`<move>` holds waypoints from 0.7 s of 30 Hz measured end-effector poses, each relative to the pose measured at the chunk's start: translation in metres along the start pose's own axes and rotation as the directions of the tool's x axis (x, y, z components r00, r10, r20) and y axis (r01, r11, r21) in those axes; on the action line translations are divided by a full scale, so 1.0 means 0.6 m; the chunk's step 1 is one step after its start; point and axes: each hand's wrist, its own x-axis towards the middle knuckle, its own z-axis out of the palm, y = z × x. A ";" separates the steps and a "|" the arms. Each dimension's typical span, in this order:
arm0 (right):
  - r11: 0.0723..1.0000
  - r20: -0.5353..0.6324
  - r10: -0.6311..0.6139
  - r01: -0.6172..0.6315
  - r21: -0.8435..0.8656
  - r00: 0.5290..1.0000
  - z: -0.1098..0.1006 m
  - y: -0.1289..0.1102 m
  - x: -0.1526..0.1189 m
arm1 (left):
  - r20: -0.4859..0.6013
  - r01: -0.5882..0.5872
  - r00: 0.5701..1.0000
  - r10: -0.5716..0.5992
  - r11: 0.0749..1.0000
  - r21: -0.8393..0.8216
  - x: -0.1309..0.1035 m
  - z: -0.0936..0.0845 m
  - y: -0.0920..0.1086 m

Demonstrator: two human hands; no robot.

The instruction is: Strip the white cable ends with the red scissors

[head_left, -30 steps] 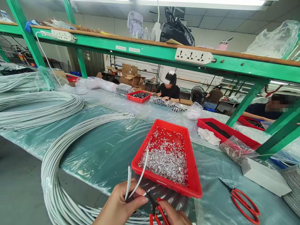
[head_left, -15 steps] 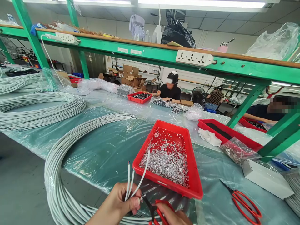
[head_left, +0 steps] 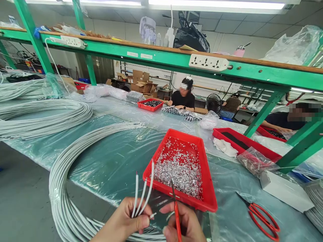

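My left hand (head_left: pixel 126 223) pinches three thin white cable ends (head_left: pixel 141 193) that stick up and fan out near the bottom of the view. My right hand (head_left: pixel 183 225) is closed around red-handled scissors (head_left: pixel 176 208), blades pointing up, just right of the cable ends. Directly behind both hands stands a red tray (head_left: pixel 209 198) holding a heap of small silver metal pieces (head_left: pixel 180 171). A long bundle of white cables (head_left: pixel 65 198) curves across the plastic-covered table (head_left: pixel 111 161) and off its front edge on my left.
A second pair of red scissors (head_left: pixel 262 216) lies at the right, near a white box (head_left: pixel 285 190) and a clear bag (head_left: pixel 254 161). More cable coils (head_left: pixel 37 119) lie far left. Other people sit working at the far side (head_left: pixel 184 95) and at the right (head_left: pixel 290 117).
The scissors have swung from low and leftward under the cables to upright in my right hand. My right hand rose, and the cable ends shifted slightly left.
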 end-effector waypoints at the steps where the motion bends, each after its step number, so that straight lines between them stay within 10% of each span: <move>1: 0.997 -0.022 -0.024 0.026 0.068 0.999 0.011 0.003 0.006 | 0.008 -0.006 1.000 0.006 1.000 0.029 0.000 0.005 -0.002; 14: 0.859 0.162 0.128 -0.191 0.475 0.978 0.038 0.011 0.020 | 0.157 -0.036 0.988 0.005 0.980 0.195 0.000 0.014 0.006; 21: 0.934 -0.017 0.037 -0.028 0.356 0.999 0.023 0.031 0.017 | 0.120 -0.074 0.992 0.036 0.940 0.332 -0.001 0.013 0.002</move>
